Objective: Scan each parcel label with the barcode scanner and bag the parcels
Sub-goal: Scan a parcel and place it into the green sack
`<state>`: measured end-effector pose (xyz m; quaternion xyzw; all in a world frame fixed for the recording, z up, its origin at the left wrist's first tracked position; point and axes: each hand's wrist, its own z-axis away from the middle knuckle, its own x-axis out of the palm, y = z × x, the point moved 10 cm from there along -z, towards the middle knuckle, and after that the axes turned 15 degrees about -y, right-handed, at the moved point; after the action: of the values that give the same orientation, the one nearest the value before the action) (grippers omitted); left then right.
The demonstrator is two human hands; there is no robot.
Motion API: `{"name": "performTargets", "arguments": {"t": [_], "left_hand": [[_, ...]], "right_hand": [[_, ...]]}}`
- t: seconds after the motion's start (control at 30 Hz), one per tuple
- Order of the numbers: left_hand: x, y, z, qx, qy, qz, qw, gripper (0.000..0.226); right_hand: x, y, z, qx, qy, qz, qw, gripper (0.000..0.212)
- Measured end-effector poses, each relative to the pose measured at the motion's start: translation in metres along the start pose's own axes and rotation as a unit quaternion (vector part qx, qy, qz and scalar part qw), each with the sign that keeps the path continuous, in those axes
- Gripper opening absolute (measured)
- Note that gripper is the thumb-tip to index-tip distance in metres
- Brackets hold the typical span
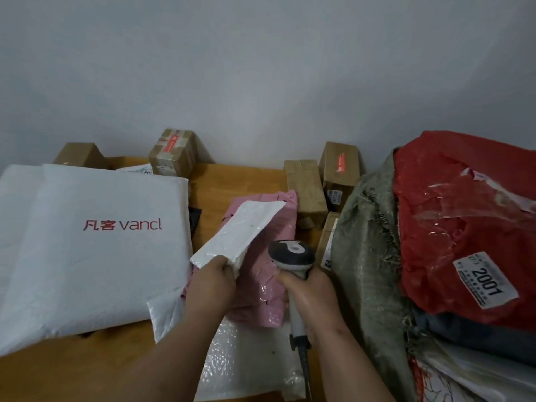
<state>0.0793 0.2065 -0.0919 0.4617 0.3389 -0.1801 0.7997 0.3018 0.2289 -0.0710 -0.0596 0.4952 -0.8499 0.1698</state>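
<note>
1. Head view is showing the left hand (211,281) at lower centre of the frame, pinching the near corner of a small white padded parcel (242,232) and holding it tilted up and away.
2. Just right of it, the right hand (309,297) is wrapping its fingers around the handle of the barcode scanner (293,258), whose dark head is sitting beside the white parcel's near end; its cable is trailing toward the bottom edge.
3. A pink parcel (269,285) is lying on the wooden table (232,181) directly beneath both hands, partly covered by them and by the white parcel.
4. A bubble-wrap mailer (246,358) is lying under the forearms at bottom centre.
5. A large white bag printed "vancl" (87,242) is filling the left of the frame, its edge touching the pink parcel.
6. Brown cardboard boxes (307,192) are standing along the wall in the middle of the frame.
7. A grey-green woven sack (368,271) is rising at right, holding a red parcel (464,227) with a label reading "2001" and crowding the scanner's right side.
</note>
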Motion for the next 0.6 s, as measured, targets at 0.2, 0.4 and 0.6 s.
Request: {"name": "performTargets", "arguments": {"t": [0.2, 0.4, 0.6], "left_hand": [[-0.028, -0.032, 0.018, -0.021, -0.026, 0.525, 0.850, 0.023], [-0.047, -0.025, 0.056, 0.040, -0.136, 0.701, 0.699, 0.028], [-0.064, -0.033, 0.099, 0.057, -0.180, 0.727, 0.660, 0.033]], "right_hand": [[0.011, -0.018, 0.019, -0.033, 0.003, -0.029, 0.999, 0.009], [0.042, -0.036, 0.060, -0.083, -0.045, -0.055, 0.994, 0.016], [0.070, -0.049, 0.110, -0.129, -0.068, -0.053, 0.988, 0.014]]}}
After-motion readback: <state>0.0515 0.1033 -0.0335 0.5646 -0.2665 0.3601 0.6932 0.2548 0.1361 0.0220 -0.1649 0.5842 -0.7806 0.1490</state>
